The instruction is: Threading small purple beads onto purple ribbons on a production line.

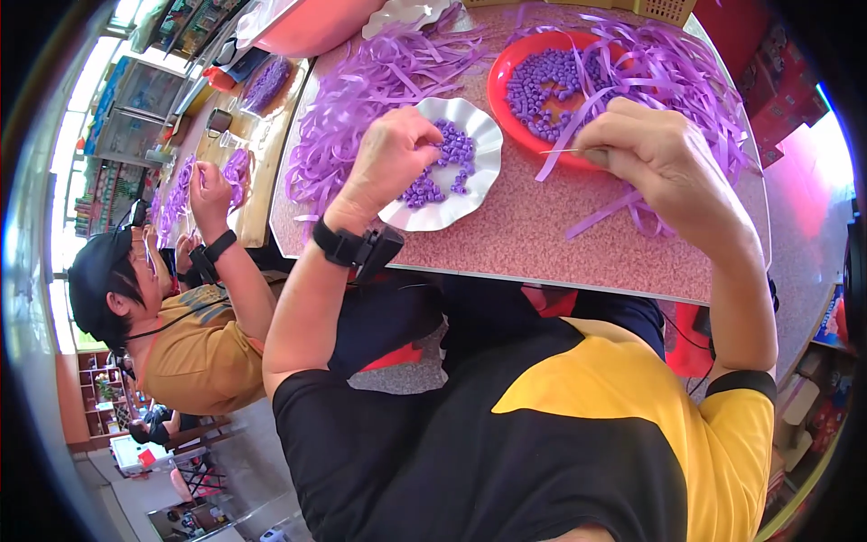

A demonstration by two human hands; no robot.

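While the right hand (664, 158) pinches a thin, needle-like piece (562, 151) between thumb and bent fingers, the left hand (388, 158) hangs over the white scalloped dish (489, 167), its thumb and forefinger curled toward each other above the purple beads (454, 147); whether a bead sits between those fingertips I cannot tell. The thin piece projects leftward from the right fingertips, in front of the near rim of the red bowl (496, 90), with a lilac ribbon (547, 165) hanging just beside its tip; whether the two are joined is too fine to make out. To handle this well, I would judge, the right grip should stay light but firm, far enough back to leave the tip free, and the loose ribbons ought to be held aside so they do not catch on it. A single bead is probably best taken by its sides, leaving its hole uncovered. As for pose, both forearms rise from the lower part of the view, elbows set wide and hands turned inward, well apart from each other. The left wrist, with a black wristband (339, 245), bends over the dish; the right one arches above the table (533, 246), its knuckles high and fingertips pointing left.
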